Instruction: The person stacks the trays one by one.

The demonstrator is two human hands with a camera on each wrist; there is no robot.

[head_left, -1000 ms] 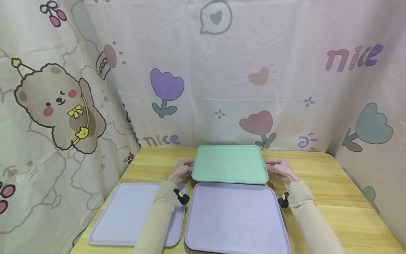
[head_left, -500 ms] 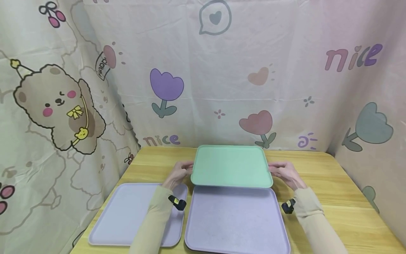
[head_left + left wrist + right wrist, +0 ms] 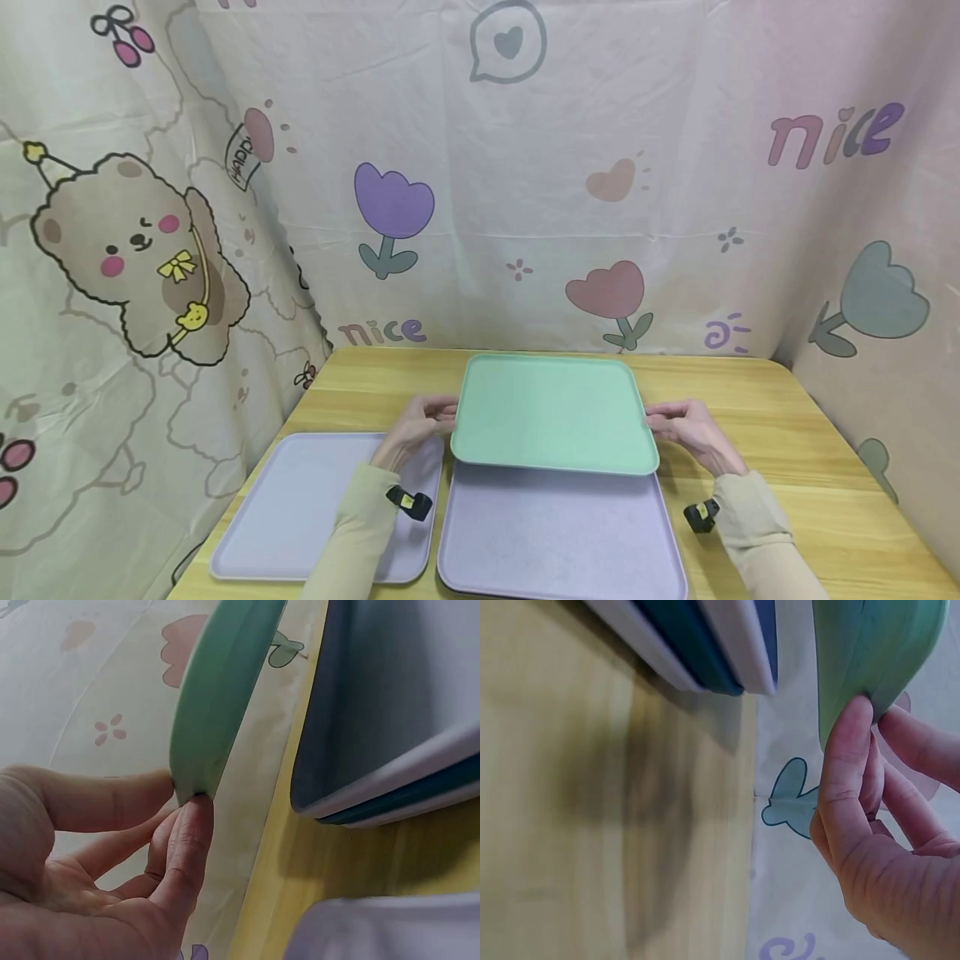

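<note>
A light green rectangular tray (image 3: 553,412) is held in the air by both hands, one at each short side. My left hand (image 3: 415,429) pinches its left edge; in the left wrist view the thumb and fingertips meet on the green rim (image 3: 214,712). On the opposite side my right hand (image 3: 696,433) pinches the right edge between thumb and fingers, as the right wrist view also shows. Below the green tray is a lavender tray (image 3: 562,542), its far part hidden. Both wrist views show it topping a stack, with a teal tray (image 3: 682,645) under it.
Left of the stack, another pale lavender tray (image 3: 300,508) lies flat on the wooden table (image 3: 810,467), partly behind the left sleeve (image 3: 348,525). A printed curtain (image 3: 510,200) hangs along the table's far edge and at both sides.
Both hands have brought the green tray nearer to the person, and it now overlaps more of the lavender tray's far part. The hands have spread slightly apart. The other trays stay put.
</note>
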